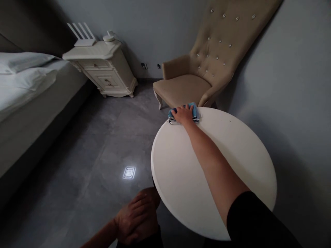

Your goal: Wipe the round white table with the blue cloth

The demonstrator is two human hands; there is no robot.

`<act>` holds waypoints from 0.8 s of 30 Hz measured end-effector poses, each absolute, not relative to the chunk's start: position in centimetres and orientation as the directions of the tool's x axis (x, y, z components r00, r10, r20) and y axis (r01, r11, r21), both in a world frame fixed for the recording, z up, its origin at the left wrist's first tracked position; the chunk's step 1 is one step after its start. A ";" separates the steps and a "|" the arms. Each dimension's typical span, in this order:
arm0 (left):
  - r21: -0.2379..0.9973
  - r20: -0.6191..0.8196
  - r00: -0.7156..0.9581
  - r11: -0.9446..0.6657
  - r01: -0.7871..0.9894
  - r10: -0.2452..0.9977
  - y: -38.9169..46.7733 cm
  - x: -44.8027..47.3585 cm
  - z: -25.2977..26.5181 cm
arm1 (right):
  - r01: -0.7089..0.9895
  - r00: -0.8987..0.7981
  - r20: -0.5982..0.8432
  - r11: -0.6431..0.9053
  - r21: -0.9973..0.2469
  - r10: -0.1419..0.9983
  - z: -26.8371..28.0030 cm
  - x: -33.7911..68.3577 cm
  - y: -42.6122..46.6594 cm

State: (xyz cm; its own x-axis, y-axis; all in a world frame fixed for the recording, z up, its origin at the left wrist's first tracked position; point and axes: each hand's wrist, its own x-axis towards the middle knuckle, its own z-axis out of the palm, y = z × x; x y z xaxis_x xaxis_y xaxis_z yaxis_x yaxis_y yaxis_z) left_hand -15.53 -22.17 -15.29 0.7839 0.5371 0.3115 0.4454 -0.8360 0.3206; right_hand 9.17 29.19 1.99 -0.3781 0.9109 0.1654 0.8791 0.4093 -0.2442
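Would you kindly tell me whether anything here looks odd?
Small dark specks dot the round white tabletop, right of the folded blue cloth; a bright patterned square shows on the grey floor; both contrast with their surroundings.

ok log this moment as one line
right hand: spread on cloth | cloth: folded, far edge of table | left hand: on knee | chair: beyond table

Blue cloth (196, 113), folded in layers, pale-edged, lying at far-left rim of round white table (178, 165).

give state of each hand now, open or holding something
Left hand: open, resting over the knee.
Right hand: open, fingers spread on the folded cloth.
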 end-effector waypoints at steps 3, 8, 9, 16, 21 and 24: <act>0.332 0.331 0.785 -0.844 0.423 0.523 -21.2 -15.1 -15.0 | 0.932 -0.269 0.143 0.295 -0.210 0.952 2.6 15.3 32.5; 0.417 0.292 0.796 -0.819 0.393 0.530 -18.6 -13.1 -13.2 | 0.986 -0.069 0.107 0.084 -0.144 0.992 3.2 27.1 34.1; 0.436 0.279 0.793 -0.807 0.398 0.542 -18.0 -12.5 -12.7 | 0.990 -0.032 0.103 0.046 -0.136 0.994 3.2 29.3 33.7; 0.424 0.249 0.815 -0.816 0.394 0.523 -14.6 -10.4 -10.3 | 0.985 0.149 0.103 -0.139 -0.106 0.983 3.1 41.9 24.2; 0.358 0.232 0.835 -0.842 0.404 0.499 -14.0 -10.0 -10.4 | 0.969 0.230 0.125 -0.216 -0.116 0.965 2.5 48.1 13.8; 0.321 0.240 0.847 -0.863 0.391 0.474 -14.4 -9.3 -11.1 | 0.960 0.262 0.155 -0.241 -0.146 0.952 1.7 50.1 7.3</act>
